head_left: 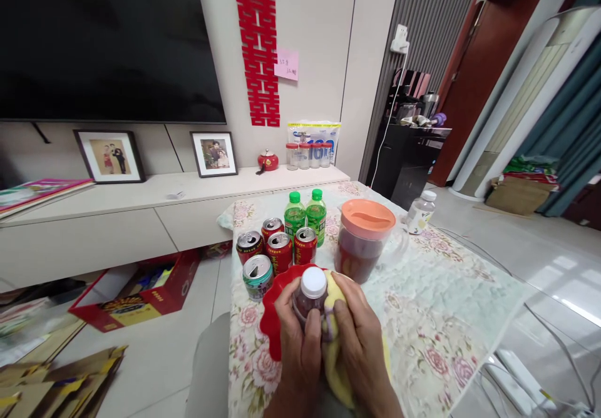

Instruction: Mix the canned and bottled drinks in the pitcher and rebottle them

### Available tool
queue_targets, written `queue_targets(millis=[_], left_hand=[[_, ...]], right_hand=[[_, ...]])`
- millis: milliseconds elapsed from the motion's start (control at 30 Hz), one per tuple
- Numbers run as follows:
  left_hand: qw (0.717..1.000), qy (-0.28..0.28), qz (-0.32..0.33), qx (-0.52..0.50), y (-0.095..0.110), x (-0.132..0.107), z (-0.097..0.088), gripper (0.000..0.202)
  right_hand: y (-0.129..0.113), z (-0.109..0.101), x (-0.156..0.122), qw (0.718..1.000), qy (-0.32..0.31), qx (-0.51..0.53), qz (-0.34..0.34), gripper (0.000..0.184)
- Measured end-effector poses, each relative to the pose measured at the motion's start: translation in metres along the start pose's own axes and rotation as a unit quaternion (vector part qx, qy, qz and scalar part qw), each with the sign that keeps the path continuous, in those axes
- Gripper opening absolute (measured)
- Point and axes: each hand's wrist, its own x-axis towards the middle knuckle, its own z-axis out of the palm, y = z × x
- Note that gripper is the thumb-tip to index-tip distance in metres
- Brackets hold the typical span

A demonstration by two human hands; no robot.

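Observation:
A small clear bottle [313, 283] with a white cap and dark liquid inside stands upright in my left hand [300, 336], whose fingers wrap round it. My right hand [359, 336] grips a yellow cloth [334, 361] and presses it against the bottle's right side. Beneath the bottle lies a red scalloped plate [271, 324], partly hidden by my hands. Just behind, to the right, a clear pitcher [359, 252] with an orange lid holds dark liquid. Several drink cans [280, 252] and two green-capped bottles [295, 214] stand beyond the plate.
A flowered tablecloth [422, 318] covers the table. At its far right corner stands a white-capped bottle [421, 213]. A low white cabinet [206, 186] bears lidded jars [304, 156] and framed photos. On the floor are a red box [164, 293], cardboard [75, 380] and cables.

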Motion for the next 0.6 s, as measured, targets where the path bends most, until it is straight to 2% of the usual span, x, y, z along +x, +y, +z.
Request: queue_targets(millis=[133, 300, 367, 467, 533, 600], left_hand=[[0.999, -0.009, 0.031, 0.020, -0.010, 0.004, -0.004, 0.051], [0.998, -0.023, 0.047, 0.043, -0.014, 0.006, -0.009, 0.054], [0.997, -0.024, 0.045, 0.062, -0.011, 0.007, -0.009, 0.056], [0.996, -0.017, 0.031, 0.086, -0.006, 0.008, -0.006, 0.058], [0.996, -0.014, 0.027, 0.083, -0.003, 0.007, -0.004, 0.058], [0.998, -0.021, 0.015, 0.063, -0.001, 0.006, -0.002, 0.059]], right_hand=[[0.014, 0.004, 0.002, 0.995, -0.083, -0.025, 0.041, 0.039], [0.015, 0.004, 0.003, 0.992, -0.109, -0.049, 0.042, 0.031], [0.013, 0.002, 0.000, 0.994, -0.092, -0.047, 0.040, 0.033], [0.006, -0.004, -0.004, 0.999, -0.021, -0.026, 0.032, 0.033], [0.000, -0.009, -0.005, 1.000, 0.019, -0.005, 0.002, 0.031], [-0.005, -0.010, -0.005, 0.999, 0.031, 0.008, -0.036, 0.033]])
